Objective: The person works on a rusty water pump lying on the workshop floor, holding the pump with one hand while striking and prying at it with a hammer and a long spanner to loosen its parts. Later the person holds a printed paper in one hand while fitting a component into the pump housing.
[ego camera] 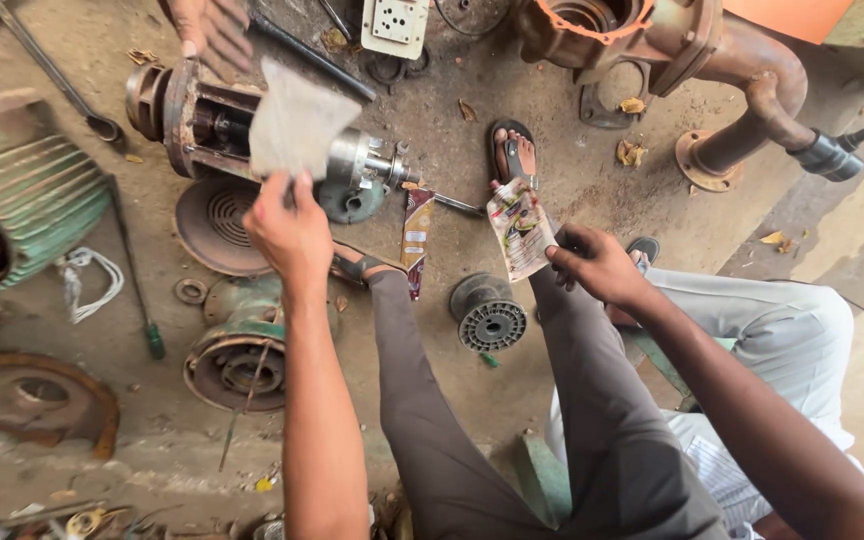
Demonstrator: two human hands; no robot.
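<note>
— What have the hands got?
— Left hand point(287, 225) pinches a grey cloth point(295, 120) over the rusty motor shaft point(252, 135), which lies crosswise on the floor point(552, 150). Right hand point(597, 262) grips a printed sachet point(520, 228), well apart.

Thin translucent plastic sheet point(295, 120) in left hand point(290, 228), glossy printed foil sachet point(519, 228) in right hand point(597, 265), rusty rough metal rotor assembly point(212, 125) beyond left hand, matt dusty concrete floor point(552, 150).
</note>
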